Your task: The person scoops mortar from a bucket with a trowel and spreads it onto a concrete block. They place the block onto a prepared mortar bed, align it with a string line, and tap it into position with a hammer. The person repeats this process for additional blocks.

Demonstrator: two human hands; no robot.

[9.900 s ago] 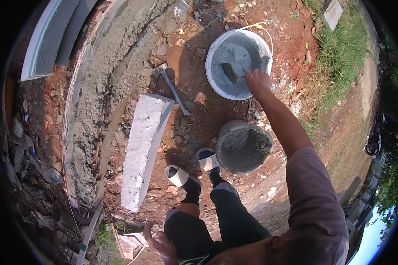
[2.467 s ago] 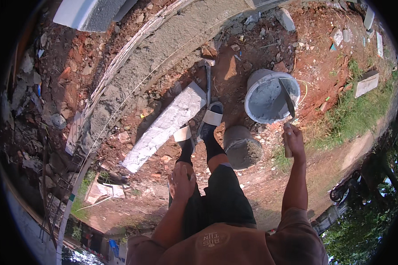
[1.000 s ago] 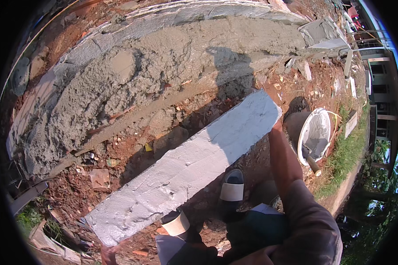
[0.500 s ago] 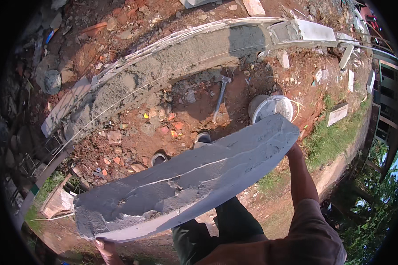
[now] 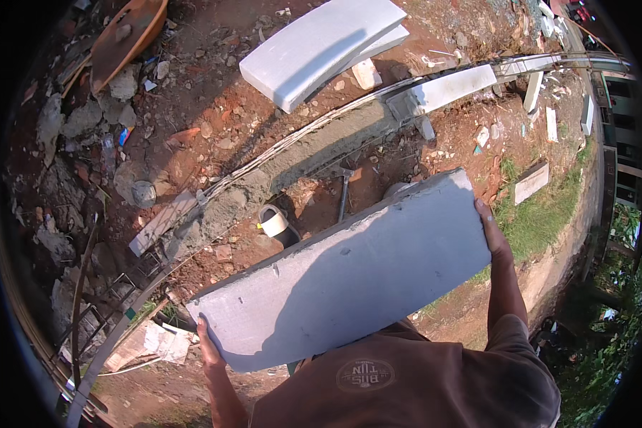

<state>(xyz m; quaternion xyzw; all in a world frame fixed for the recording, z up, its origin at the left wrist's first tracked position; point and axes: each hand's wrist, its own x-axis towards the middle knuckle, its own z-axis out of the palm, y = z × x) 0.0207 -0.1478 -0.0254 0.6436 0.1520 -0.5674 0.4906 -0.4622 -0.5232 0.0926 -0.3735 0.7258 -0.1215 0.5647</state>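
Gripping a pale block (image 5: 357,267) before the shirt (image 5: 421,378), the left hand (image 5: 211,349) and right hand (image 5: 493,230) press opposite ends, finger spread partly hidden, its long axis slanting from lower left to upper right.

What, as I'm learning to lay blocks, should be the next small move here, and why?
Probably ease the block forward over the mortar: the left hand and right hand hold it up by opposite ends, and the mortar lies uncovered ahead, leading to a laid block.
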